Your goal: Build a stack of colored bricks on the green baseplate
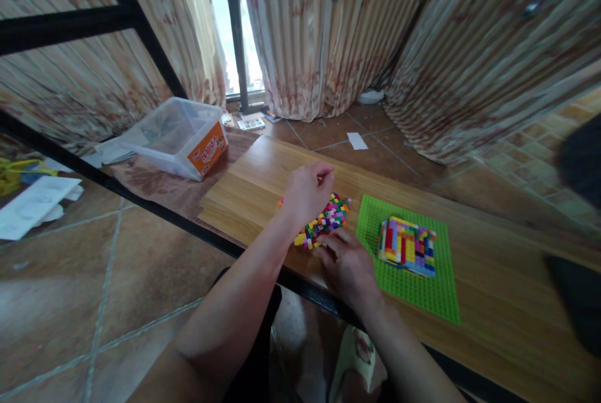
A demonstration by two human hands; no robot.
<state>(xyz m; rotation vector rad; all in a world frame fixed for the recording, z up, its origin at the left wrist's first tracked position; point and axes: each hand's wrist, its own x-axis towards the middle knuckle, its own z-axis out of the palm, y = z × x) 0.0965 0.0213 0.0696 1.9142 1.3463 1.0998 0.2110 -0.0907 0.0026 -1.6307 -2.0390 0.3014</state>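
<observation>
A heap of small colourful toy bricks [334, 214] lies on the wooden table top. My left hand [307, 193] is over the heap's left side, its fingers curled inward and covering some of the bricks; whether anything is inside them is hidden. At the near edge of the heap is my right hand [348, 262], fingers bent and a little apart, the tips close to or touching the bricks. To its right, a green baseplate [410, 296] carries a low, multicoloured block of bricks [407, 245], built in several layers.
A clear plastic box [176, 140] with an orange label stands beyond the table's left end. Black metal bars [173, 218] cross the left side. A dark flat object [573, 296] rests at the right. Patterned curtains [323, 34] hang behind, and papers [40, 203] lie at the left.
</observation>
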